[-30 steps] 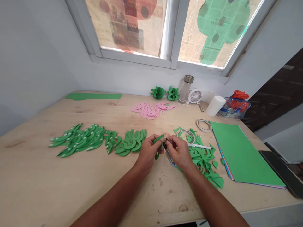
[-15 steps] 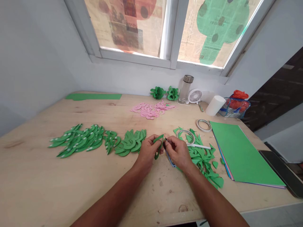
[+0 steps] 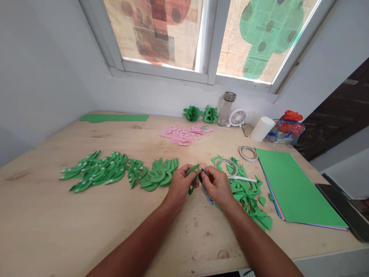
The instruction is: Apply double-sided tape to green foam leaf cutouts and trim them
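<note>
My left hand (image 3: 181, 185) pinches a folded green paper cutout (image 3: 193, 169); its curved end hangs below the fingers. Close beside it, my right hand (image 3: 216, 184) is closed on a small dark-tipped tool (image 3: 202, 170), mostly covered by the fingers. A slim blue-grey part (image 3: 206, 194) shows beneath that hand; I cannot tell whether it belongs to the same tool. Left of my hands is a pile of plain green curved paper cutouts (image 3: 158, 173). Farther left lie green cutouts with white tape pieces (image 3: 100, 171). Green paper scraps (image 3: 248, 194) spread out by my right hand.
A tape roll (image 3: 226, 161) and a white pen (image 3: 243, 178) lie on the scraps, near another tape roll (image 3: 248, 147). Coloured sheets (image 3: 296, 184) and a black phone (image 3: 343, 211) are at right. Behind are pink cutouts (image 3: 184, 134), a bottle (image 3: 225, 109) and a small fan (image 3: 237, 117).
</note>
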